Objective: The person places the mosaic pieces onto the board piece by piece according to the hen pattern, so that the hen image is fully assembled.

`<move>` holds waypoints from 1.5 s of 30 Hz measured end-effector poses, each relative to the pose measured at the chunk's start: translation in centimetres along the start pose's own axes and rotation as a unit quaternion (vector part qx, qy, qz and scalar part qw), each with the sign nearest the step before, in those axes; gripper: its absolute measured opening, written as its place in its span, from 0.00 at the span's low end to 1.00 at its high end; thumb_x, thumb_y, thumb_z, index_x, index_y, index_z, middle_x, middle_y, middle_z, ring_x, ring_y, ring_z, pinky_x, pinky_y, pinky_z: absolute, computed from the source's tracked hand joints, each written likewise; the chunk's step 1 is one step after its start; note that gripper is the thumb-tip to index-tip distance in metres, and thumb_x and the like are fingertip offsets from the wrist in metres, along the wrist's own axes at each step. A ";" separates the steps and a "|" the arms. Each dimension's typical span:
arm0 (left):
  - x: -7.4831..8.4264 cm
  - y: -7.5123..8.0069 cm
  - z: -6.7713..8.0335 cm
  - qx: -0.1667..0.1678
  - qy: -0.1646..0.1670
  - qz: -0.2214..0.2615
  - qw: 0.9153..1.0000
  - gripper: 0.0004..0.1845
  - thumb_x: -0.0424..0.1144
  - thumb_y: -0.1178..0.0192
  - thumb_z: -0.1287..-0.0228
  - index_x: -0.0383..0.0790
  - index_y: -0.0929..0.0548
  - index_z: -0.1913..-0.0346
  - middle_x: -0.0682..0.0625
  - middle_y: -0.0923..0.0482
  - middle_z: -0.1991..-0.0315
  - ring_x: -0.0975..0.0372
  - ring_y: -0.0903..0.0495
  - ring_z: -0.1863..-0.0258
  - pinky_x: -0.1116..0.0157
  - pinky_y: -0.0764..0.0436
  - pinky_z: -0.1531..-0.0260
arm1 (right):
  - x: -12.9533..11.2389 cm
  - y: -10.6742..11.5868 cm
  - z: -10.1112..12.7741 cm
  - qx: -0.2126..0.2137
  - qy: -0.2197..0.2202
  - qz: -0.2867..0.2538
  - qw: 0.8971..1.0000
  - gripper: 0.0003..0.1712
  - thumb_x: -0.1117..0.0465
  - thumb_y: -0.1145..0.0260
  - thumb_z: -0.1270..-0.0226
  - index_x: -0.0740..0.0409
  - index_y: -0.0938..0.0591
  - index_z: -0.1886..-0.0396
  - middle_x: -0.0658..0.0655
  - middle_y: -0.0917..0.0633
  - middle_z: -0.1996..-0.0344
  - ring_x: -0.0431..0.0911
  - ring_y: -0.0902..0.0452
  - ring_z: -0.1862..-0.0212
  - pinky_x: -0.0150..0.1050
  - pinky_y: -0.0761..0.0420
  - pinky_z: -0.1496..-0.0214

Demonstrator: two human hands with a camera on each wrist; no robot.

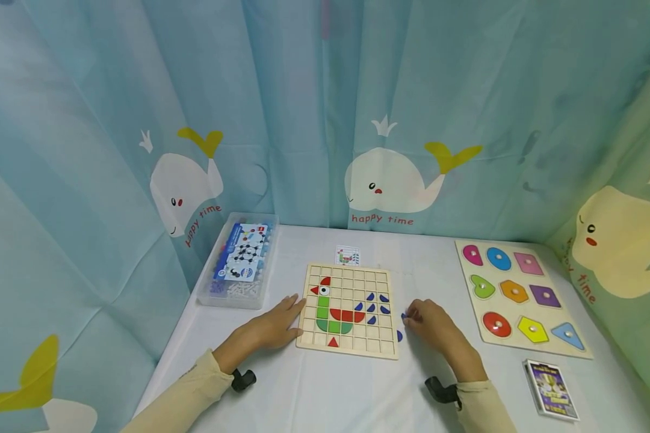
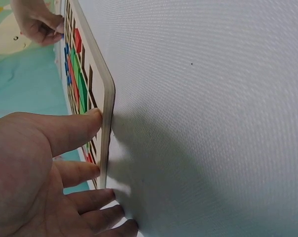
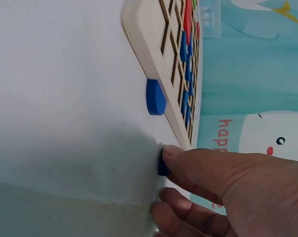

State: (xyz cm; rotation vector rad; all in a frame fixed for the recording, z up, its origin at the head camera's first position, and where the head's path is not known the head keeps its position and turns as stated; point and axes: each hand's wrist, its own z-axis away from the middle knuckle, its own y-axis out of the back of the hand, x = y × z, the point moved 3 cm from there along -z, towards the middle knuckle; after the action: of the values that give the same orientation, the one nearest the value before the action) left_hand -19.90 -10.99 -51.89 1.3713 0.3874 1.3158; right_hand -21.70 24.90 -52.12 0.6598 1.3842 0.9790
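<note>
A square wooden grid board (image 1: 360, 276) lies on the white table, with red, green and blue pieces set in it as a bird with blue half-round tail pieces. My left hand (image 1: 273, 323) rests at the board's left edge, fingers fairly straight; in the left wrist view its thumb (image 2: 77, 131) touches the rim. Just off the right edge, my right hand (image 1: 432, 323) pinches a small blue piece (image 3: 163, 165) between thumb and forefinger, low over the table and partly hidden by the thumb. Another blue half-round piece (image 1: 399, 336) lies against the board's right edge.
Behind the board lies a small picture card (image 1: 348, 255) with the same bird. A clear plastic box (image 1: 244, 255) of small parts stands at the back left. On the right are a knobbed shape puzzle (image 1: 495, 300) and a small card box (image 1: 552, 391). Curtains (image 1: 314, 120) surround the table.
</note>
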 end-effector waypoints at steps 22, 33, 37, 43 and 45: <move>-0.5 -0.4 -0.3 0.004 0.000 -0.004 1.000 0.38 0.47 0.42 0.26 0.38 0.44 0.21 0.39 0.51 0.22 0.47 0.52 0.23 0.50 0.44 0.28 | -0.1 -0.3 -0.2 0.006 -0.021 0.009 1.000 0.07 0.65 0.29 0.36 0.64 0.18 0.63 0.55 0.21 0.69 0.49 0.26 0.65 0.48 0.20 0.59; -0.5 -0.5 -0.3 0.004 0.003 -0.007 1.000 0.38 0.47 0.43 0.26 0.38 0.45 0.21 0.39 0.52 0.22 0.47 0.52 0.23 0.51 0.45 0.28 | -2.4 -0.7 0.2 0.055 -0.009 -0.021 0.998 0.08 0.63 0.29 0.38 0.64 0.18 0.66 0.55 0.21 0.71 0.47 0.27 0.69 0.43 0.23 0.68; -0.4 -0.5 -0.2 0.006 0.000 -0.004 1.000 0.38 0.46 0.42 0.26 0.37 0.44 0.21 0.38 0.52 0.22 0.46 0.52 0.23 0.50 0.45 0.28 | -3.9 -1.8 0.2 0.061 -0.004 -0.020 0.998 0.08 0.63 0.28 0.37 0.63 0.19 0.67 0.53 0.22 0.71 0.46 0.27 0.69 0.42 0.23 0.68; -0.3 -0.3 -0.1 0.003 0.001 -0.002 1.000 0.38 0.46 0.43 0.26 0.37 0.44 0.21 0.38 0.52 0.22 0.47 0.52 0.23 0.50 0.45 0.28 | -4.2 -3.3 0.4 0.079 0.000 -0.009 0.997 0.09 0.61 0.27 0.35 0.62 0.18 0.66 0.52 0.23 0.72 0.45 0.28 0.69 0.41 0.23 0.67; -0.2 -0.3 -0.1 0.002 0.002 -0.001 1.000 0.38 0.46 0.43 0.25 0.37 0.44 0.21 0.38 0.52 0.22 0.47 0.52 0.23 0.50 0.45 0.28 | -4.3 -3.4 0.6 0.087 0.006 -0.007 0.996 0.08 0.62 0.27 0.35 0.62 0.18 0.66 0.52 0.23 0.72 0.45 0.27 0.69 0.41 0.23 0.67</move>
State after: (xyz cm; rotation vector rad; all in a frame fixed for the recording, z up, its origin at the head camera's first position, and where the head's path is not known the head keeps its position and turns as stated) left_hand -19.94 -11.08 -52.23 1.3717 0.3943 1.3157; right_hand -20.13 19.65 -52.90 0.7741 1.4933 0.8585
